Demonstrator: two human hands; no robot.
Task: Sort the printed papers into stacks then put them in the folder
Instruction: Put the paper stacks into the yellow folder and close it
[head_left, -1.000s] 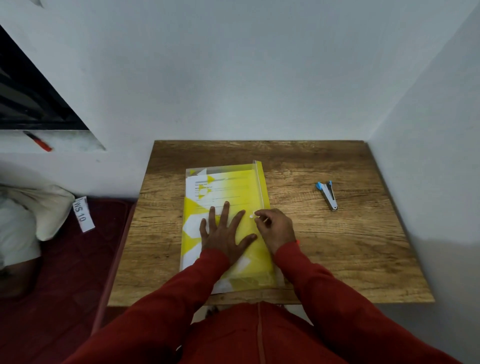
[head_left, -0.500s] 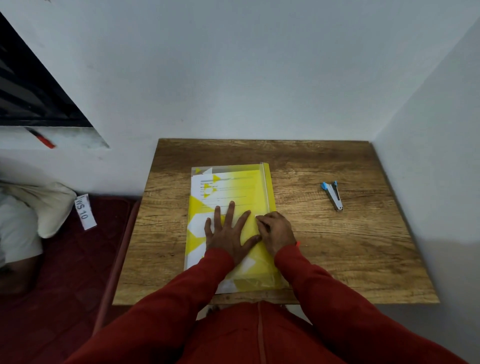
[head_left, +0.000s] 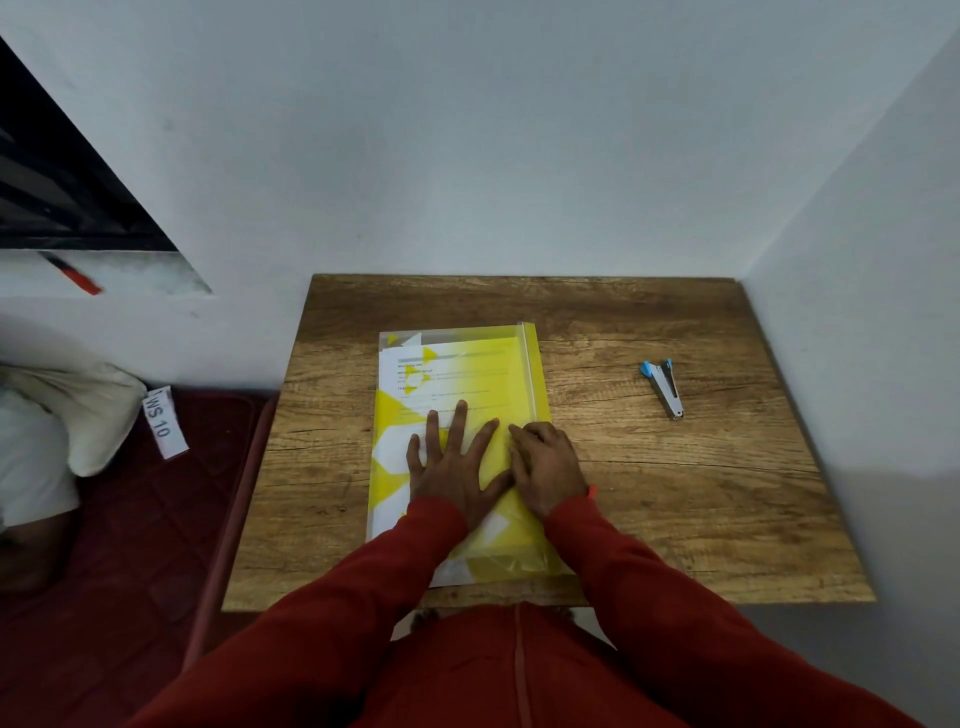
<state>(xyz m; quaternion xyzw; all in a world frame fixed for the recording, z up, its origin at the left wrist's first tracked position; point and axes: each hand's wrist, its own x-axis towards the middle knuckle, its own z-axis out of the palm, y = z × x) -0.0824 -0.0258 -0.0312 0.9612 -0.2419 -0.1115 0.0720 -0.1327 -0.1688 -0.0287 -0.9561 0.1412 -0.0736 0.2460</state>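
A translucent yellow zip folder (head_left: 511, 364) lies lengthways on the wooden table (head_left: 675, 493), its near end at the front edge. Printed papers (head_left: 415, 374) show through its cover. My left hand (head_left: 457, 467) lies flat on the folder's middle with fingers spread, pressing it down. My right hand (head_left: 548, 467) sits just to the right of it, fingers curled and pinched on the zip strip along the folder's right edge. The fingers hide the slider.
A small blue and grey stapler (head_left: 664, 387) lies on the right half of the table. Grey walls close in the table at the back and right. To the left, a dark red mattress (head_left: 130, 519) holds a pillow (head_left: 93, 410) and a "WS 10" tag (head_left: 162, 423).
My right hand's fingers have closed over the zip strip, hiding the white slider seen one second ago. My left hand stays flat on the folder. The view has shifted slightly.
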